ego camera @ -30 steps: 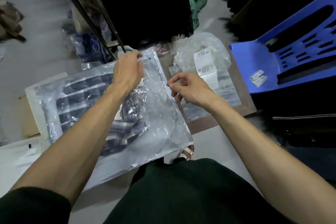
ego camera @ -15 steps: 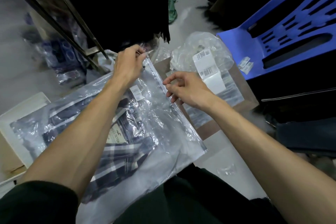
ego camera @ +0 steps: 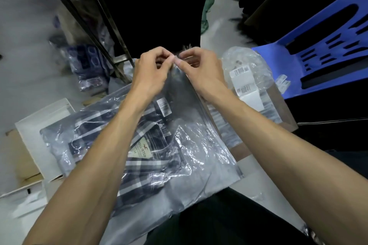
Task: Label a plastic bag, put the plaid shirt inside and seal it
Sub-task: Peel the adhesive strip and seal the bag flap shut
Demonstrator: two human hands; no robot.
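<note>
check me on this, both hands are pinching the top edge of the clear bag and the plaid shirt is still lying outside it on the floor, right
Not quite. The head view shows the plaid shirt already inside the clear bag, not outside it on the floor. The rest holds: the left hand and right hand are both pinching the bag's top edge.

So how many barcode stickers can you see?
2 clear ones, both on the white label strip lying on the crumpled clear bags beside the blue chair: upper barcode, lower barcode. More may hide in the bags.
</note>
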